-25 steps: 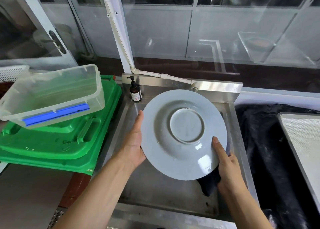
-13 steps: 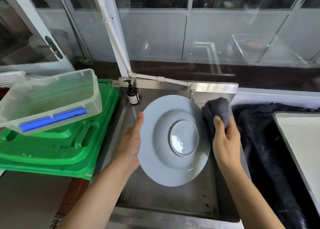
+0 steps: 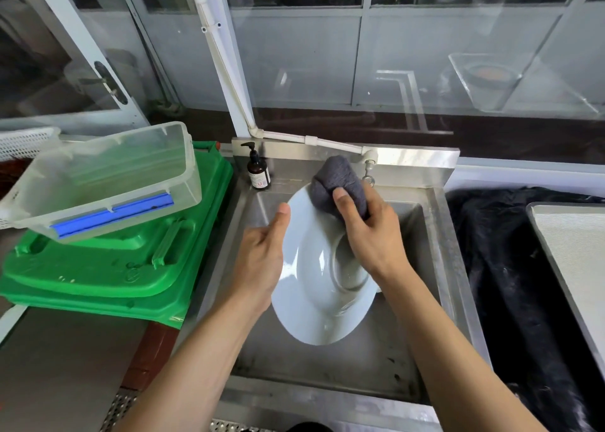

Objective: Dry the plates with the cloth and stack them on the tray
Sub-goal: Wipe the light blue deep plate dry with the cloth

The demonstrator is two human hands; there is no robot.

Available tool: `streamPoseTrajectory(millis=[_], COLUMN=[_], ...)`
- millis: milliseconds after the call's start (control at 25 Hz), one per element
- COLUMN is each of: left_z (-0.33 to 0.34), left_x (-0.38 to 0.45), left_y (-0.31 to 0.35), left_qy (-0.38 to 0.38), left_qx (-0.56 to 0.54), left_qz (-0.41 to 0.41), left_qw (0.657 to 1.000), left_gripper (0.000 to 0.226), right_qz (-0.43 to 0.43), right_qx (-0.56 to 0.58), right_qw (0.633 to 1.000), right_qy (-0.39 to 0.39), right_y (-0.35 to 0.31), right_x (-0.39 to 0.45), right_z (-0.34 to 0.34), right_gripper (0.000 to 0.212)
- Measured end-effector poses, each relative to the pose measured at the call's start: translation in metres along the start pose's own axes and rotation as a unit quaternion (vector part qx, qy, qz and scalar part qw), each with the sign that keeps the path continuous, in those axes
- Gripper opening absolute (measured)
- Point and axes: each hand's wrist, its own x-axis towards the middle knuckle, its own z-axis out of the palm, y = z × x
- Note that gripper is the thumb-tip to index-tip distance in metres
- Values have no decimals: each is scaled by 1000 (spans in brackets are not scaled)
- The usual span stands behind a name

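A pale blue plate (image 3: 311,287) stands tilted on edge over the steel sink (image 3: 425,268), its underside with the foot ring turned toward the right. My left hand (image 3: 262,255) holds the plate's left rim, thumb along the edge. My right hand (image 3: 370,232) grips a bunched dark grey cloth (image 3: 337,182) and presses it on the plate's upper rim. A light grey tray (image 3: 576,255) lies at the far right, with no plates on the part in view.
A clear plastic tub (image 3: 108,176) with a blue clip sits on stacked green lids (image 3: 131,268) to the left. A brown pump bottle (image 3: 258,169) stands at the sink's back left corner. Black fabric (image 3: 504,284) covers the counter beside the tray.
My right hand has carried the cloth from the plate's lower right rim up to its top edge. The plate has turned more edge-on, and my left hand keeps its hold.
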Motion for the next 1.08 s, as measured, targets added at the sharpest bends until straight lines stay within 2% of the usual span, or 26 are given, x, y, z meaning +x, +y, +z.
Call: streamPoseTrajectory(millis=[80, 120, 160, 240, 280, 320, 400, 480, 640, 800, 960, 1080], left_z=[-1, -4, -5, -7, -6, -5, -3, -1, 8, 6, 1, 0], left_x=[3, 5, 5, 5, 5, 6, 8, 9, 6, 5, 8, 13], left_y=[0, 0, 0, 2, 3, 4, 6, 7, 8, 10, 14, 16], left_qy=[12, 13, 9, 16, 19, 22, 21, 22, 35, 4, 66, 62], left_qx=[20, 21, 24, 39, 41, 30, -11, -35, -109, -190, -127, -139], left_qz=[13, 16, 22, 30, 27, 20, 5, -21, -87, -141, -136, -115], left_qw=[1000, 1000, 999, 999, 999, 999, 1000, 999, 990, 972, 980, 982], left_gripper=[81, 90, 96, 97, 96, 95, 94, 83, 44, 48, 42, 36], right_qz=[-63, -101, -118, -86, -73, -81, -131, -157, -220, -267, -322, -318], right_qx=[-46, -65, -73, -47, -37, -39, -78, -94, -117, -136, -165, -159], right_qw=[996, 991, 989, 995, 997, 996, 988, 983, 969, 954, 931, 933], right_qy=[-39, -53, -50, -14, 0, 4, -7, 12, 0, 3, -52, -55], right_y=[-3, -3, -1, -5, -5, -7, -7, -5, 1, 13, 45, 72], right_x=[-9, -10, -9, -3, -2, -5, -18, -33, -60, -87, -121, -139], right_z=[9, 13, 15, 17, 18, 21, 29, 36, 36, 41, 37, 30], right_gripper=[43, 45, 39, 13, 9, 11, 35, 51, 48, 47, 52, 55])
